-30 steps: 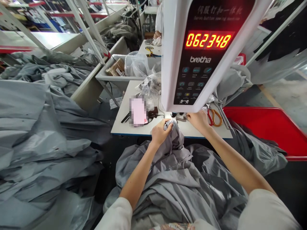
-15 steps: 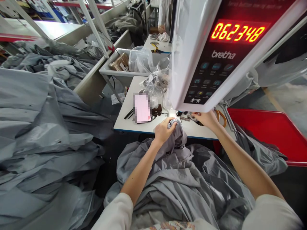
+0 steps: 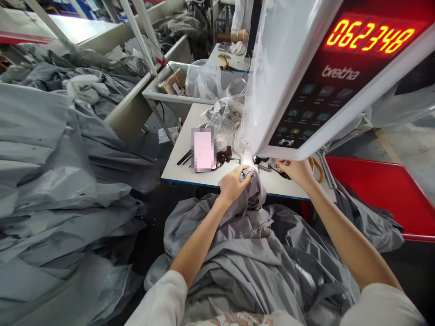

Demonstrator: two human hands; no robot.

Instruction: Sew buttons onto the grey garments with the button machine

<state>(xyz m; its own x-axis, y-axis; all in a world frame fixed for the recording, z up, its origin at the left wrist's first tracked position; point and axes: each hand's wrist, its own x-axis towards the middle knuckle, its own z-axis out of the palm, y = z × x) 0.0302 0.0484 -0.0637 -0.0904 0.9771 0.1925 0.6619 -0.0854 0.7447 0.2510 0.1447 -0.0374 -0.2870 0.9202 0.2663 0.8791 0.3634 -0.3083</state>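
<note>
My left hand (image 3: pixel 232 184) is closed on the bunched edge of a grey fabric piece (image 3: pixel 249 226) at the front of the white worktable (image 3: pixel 180 167). A small round snap button (image 3: pixel 252 170) shows on the fabric by its fingertips. The rest of the cloth spreads across my lap. My right hand (image 3: pixel 299 172) reaches onto the table under the machine head, over small metal parts (image 3: pixel 274 164). Its thumb and fingers are pinched together; what is between them is too small to tell. Close above is the white button machine (image 3: pixel 288 77) with a lit red number display.
Heaps of grey fabric (image 3: pixel 61 203) lie at left. A pixelated pink rectangle (image 3: pixel 204 149), clear plastic bags (image 3: pixel 226 113) and a coil spring (image 3: pixel 264 168) are on the table. Behind stands a white bin (image 3: pixel 156 88); at right, a red tray (image 3: pixel 374 181). A co-worker's hand (image 3: pixel 242 35) shows far back.
My view has shifted slightly, so the machine display sits further right and higher. Both hands stay nearly in place, the left still gripping the fabric and the right still at the small parts.
</note>
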